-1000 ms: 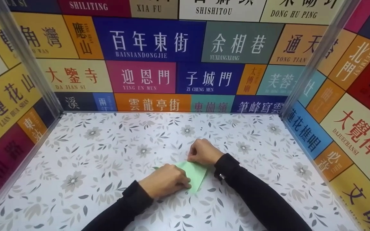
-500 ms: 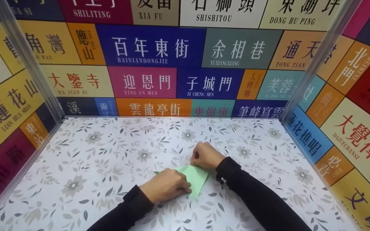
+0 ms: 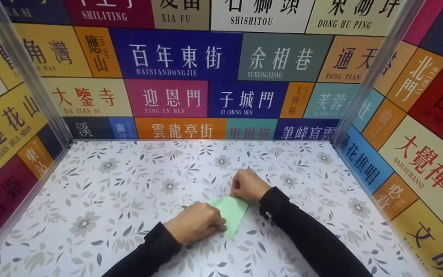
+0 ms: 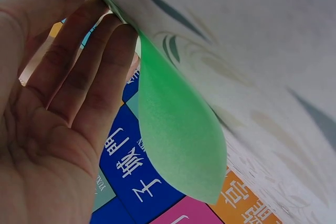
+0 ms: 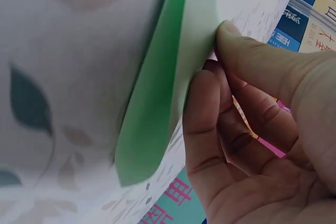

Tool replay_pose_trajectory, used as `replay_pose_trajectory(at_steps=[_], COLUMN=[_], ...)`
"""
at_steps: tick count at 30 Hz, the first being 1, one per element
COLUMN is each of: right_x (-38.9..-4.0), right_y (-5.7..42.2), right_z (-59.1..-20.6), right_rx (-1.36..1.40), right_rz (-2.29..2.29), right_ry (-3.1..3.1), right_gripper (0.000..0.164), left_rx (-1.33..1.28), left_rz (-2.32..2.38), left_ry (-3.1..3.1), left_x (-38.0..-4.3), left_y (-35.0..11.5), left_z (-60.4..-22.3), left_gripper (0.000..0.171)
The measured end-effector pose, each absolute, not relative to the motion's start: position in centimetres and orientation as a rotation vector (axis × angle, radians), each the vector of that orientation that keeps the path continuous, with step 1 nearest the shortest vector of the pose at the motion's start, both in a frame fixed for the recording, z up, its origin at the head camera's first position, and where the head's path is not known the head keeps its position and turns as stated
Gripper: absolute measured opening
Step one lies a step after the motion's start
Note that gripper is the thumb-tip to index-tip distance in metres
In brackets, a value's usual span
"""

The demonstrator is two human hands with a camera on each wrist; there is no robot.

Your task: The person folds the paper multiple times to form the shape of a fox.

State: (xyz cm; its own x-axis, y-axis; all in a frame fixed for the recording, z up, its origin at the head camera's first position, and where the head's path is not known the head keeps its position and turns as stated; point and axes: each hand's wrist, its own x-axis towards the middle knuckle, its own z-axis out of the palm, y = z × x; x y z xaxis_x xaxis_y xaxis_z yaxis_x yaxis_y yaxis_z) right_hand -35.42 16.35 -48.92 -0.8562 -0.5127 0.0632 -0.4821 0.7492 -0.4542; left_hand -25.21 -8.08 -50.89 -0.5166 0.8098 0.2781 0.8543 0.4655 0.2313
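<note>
On floral tabletop [image 3: 137, 184], right hand [image 3: 247, 185] pinches bent green paper [image 3: 233, 213]; left hand [image 3: 196, 223] touches it, cannot tell if pinching.

Room either side of the hands [image 3: 197, 223] [image 3: 248, 185]; walls [image 3: 183, 55] (three) beyond.

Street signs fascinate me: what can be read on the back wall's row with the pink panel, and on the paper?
"大鑒寺 DA JIAN SI": cream panel
"迎恩門 YING EN MEN": pink panel
"子城門 ZI CHENG MEN": blue panel
"太傅": narrow orange panel, rest too small
"芙蓉": teal panel, rest unclear
Green paper: no writing visible
</note>
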Motion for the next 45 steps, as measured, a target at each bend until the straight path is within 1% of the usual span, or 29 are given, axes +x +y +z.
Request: replay_pose_trajectory(at_steps=[7, 13, 24, 45], right_x=[-35.5, -35.8, -35.9, -36.0], right_y=[16.8, 17.7, 19.8, 21.9], right_z=[-49.0, -49.1, -49.4, -49.5], right_rx=[-0.792, -0.771, -0.884, -0.675], right_rz=[-0.742, -0.716, -0.750, -0.752], right_ry=[2.873, 2.902, 2.949, 2.982], right_gripper=[0.008, 0.011, 0.010, 0.014], left_rx=[-1.441, -1.436, -1.438, -1.406], left_rz=[-0.547, -0.555, -0.571, -0.570], left_ry=[-2.616, -2.615, -2.598, -2.675], left_x=[-25.1, -25.0, -25.1, -25.0], left_y=[-8.1, -8.2, -8.1, -8.0], left_z=[-50.7, -50.6, -50.7, -50.7], left_gripper=[0.007, 0.006, 0.004, 0.008])
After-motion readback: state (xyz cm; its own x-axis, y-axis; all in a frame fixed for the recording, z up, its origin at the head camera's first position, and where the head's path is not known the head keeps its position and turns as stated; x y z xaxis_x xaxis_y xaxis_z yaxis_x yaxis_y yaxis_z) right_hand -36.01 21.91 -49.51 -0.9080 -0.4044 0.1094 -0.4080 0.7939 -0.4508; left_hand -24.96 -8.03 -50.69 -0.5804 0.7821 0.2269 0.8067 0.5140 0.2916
